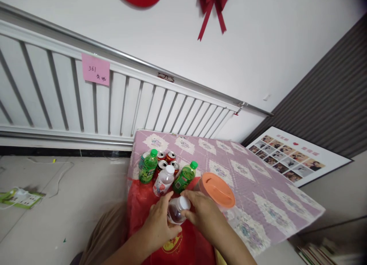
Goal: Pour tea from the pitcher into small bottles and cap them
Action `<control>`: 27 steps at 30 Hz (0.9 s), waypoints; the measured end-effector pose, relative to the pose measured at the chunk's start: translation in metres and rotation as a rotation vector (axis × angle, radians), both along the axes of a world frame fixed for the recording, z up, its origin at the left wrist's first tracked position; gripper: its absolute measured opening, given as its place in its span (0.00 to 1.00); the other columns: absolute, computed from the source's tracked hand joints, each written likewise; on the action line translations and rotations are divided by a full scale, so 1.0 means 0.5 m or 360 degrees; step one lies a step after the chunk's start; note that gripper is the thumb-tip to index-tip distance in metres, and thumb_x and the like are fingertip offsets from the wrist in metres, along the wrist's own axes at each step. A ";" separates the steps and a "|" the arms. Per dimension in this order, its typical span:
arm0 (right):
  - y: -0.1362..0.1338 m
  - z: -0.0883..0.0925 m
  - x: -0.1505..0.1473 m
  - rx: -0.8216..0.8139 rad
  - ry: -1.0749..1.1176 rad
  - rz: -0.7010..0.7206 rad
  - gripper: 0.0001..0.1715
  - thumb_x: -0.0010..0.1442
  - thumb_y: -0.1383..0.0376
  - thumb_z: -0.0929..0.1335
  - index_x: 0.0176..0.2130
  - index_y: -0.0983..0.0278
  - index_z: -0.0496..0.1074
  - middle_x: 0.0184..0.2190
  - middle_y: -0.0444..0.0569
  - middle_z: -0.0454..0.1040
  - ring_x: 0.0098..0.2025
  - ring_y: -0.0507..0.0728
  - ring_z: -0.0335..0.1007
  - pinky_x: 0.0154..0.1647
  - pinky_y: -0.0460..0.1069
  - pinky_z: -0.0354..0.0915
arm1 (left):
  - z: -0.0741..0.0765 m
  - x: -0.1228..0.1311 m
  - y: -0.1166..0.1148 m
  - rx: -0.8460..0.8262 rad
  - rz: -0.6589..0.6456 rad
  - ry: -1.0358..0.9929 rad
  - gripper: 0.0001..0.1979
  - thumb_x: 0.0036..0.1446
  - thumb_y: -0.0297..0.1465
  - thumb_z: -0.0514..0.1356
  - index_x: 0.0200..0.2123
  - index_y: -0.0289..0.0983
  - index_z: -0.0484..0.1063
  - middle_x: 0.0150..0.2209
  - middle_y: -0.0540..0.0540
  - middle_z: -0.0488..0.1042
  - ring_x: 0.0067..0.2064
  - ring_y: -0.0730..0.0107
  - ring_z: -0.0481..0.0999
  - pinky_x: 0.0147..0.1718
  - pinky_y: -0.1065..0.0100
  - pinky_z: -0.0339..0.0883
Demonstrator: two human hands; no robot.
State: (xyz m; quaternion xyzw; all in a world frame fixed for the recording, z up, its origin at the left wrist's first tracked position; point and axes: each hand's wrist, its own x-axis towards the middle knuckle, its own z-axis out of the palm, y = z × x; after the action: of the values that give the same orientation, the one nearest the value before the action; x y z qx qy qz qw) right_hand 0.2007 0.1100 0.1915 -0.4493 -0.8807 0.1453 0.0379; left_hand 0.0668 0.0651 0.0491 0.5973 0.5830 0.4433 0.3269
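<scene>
Left hand and right hand come in from the bottom edge, with a clear plastic bottle between them. Left is curled round the bottle's body, thumb on the near side, fingers on the far-left side; right has thumb and fingers closed about the white cap — both grips on the same bottle. Bottle sits inside the grip, cap up, leaning a bit right in view; base hidden, can't tell if it rests on the red cloth below. Just beyond the fingers: white-capped bottle with a printed label, close to the left fingertips, and a green-capped drink bottle near the right fingers. Second green-capped bottle stands farther left. Cluster of opened red drink cans behind, partly blocked by the bottles. Orange-lidded tub just right of the right hand, partly covered by it. All on a lilac patterned bedcover — white radiator behind, pink note stuck on it; framed photo board to the right.
</scene>
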 end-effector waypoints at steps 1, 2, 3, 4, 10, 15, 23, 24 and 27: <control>0.000 0.000 0.000 -0.0003 -0.0006 -0.0001 0.17 0.53 0.71 0.71 0.44 0.61 0.74 0.41 0.50 0.79 0.43 0.60 0.71 0.43 0.50 0.61 | 0.007 0.001 0.000 -0.0023 -0.0015 -0.0022 0.45 0.41 0.28 0.65 0.63 0.37 0.52 0.61 0.37 0.66 0.61 0.49 0.66 0.58 0.48 0.58; -0.001 0.001 0.000 -0.0006 -0.0010 0.0000 0.16 0.53 0.71 0.70 0.43 0.61 0.74 0.40 0.49 0.79 0.43 0.60 0.71 0.43 0.49 0.60 | 0.013 0.002 0.001 -0.0031 -0.0028 -0.0039 0.45 0.41 0.29 0.65 0.63 0.38 0.52 0.61 0.37 0.65 0.61 0.49 0.66 0.59 0.48 0.58; -0.001 0.001 -0.001 -0.0010 -0.0011 0.0005 0.15 0.53 0.71 0.70 0.42 0.61 0.74 0.40 0.49 0.79 0.42 0.59 0.71 0.42 0.49 0.60 | 0.018 0.004 0.002 -0.0022 -0.0035 -0.0055 0.43 0.42 0.29 0.65 0.63 0.38 0.54 0.60 0.38 0.66 0.60 0.50 0.66 0.59 0.48 0.58; -0.001 0.001 -0.001 -0.0014 -0.0012 0.0009 0.14 0.53 0.71 0.70 0.41 0.61 0.74 0.39 0.49 0.79 0.42 0.59 0.71 0.41 0.49 0.60 | 0.022 0.007 0.004 0.0001 -0.0035 -0.0069 0.40 0.42 0.29 0.65 0.61 0.39 0.57 0.59 0.39 0.67 0.60 0.51 0.66 0.59 0.49 0.58; 0.003 -0.001 -0.001 -0.0026 0.0029 0.0037 0.14 0.51 0.72 0.70 0.40 0.62 0.73 0.38 0.48 0.78 0.41 0.58 0.70 0.41 0.48 0.60 | 0.025 0.019 0.010 0.0073 0.0018 -0.0076 0.33 0.42 0.27 0.64 0.55 0.41 0.62 0.54 0.42 0.71 0.55 0.54 0.70 0.55 0.52 0.62; 0.007 0.008 0.003 -0.0061 0.0030 0.0094 0.15 0.49 0.72 0.71 0.39 0.62 0.73 0.37 0.48 0.77 0.41 0.58 0.70 0.41 0.48 0.62 | 0.027 0.016 0.008 0.0058 0.0018 -0.0027 0.32 0.43 0.28 0.64 0.54 0.41 0.62 0.54 0.42 0.71 0.54 0.53 0.71 0.54 0.52 0.62; 0.021 0.019 0.010 -0.0035 0.0006 0.0113 0.27 0.54 0.64 0.72 0.52 0.68 0.70 0.46 0.58 0.75 0.48 0.63 0.70 0.49 0.54 0.64 | 0.020 0.018 0.009 0.0050 0.0029 0.0025 0.34 0.43 0.29 0.64 0.55 0.41 0.60 0.56 0.42 0.70 0.56 0.54 0.70 0.55 0.53 0.60; 0.022 0.018 0.008 -0.0038 -0.0026 0.0122 0.24 0.54 0.63 0.72 0.50 0.68 0.72 0.44 0.57 0.75 0.45 0.62 0.71 0.47 0.53 0.64 | 0.021 0.018 0.009 0.0048 0.0029 0.0027 0.33 0.43 0.29 0.64 0.55 0.41 0.60 0.56 0.42 0.70 0.56 0.54 0.70 0.55 0.53 0.60; 0.021 0.015 0.001 -0.0051 -0.0082 0.0128 0.15 0.54 0.65 0.72 0.43 0.66 0.74 0.39 0.54 0.75 0.40 0.60 0.71 0.42 0.51 0.64 | 0.026 0.016 0.008 0.0036 0.0032 0.0031 0.32 0.43 0.29 0.64 0.54 0.42 0.61 0.54 0.43 0.71 0.55 0.55 0.71 0.54 0.54 0.61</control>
State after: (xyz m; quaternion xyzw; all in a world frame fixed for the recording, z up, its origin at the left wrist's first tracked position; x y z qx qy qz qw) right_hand 0.2010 0.1202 0.1992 -0.4178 -0.8962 0.1491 0.0022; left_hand 0.0748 0.0691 0.0620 0.5994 0.5870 0.4473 0.3099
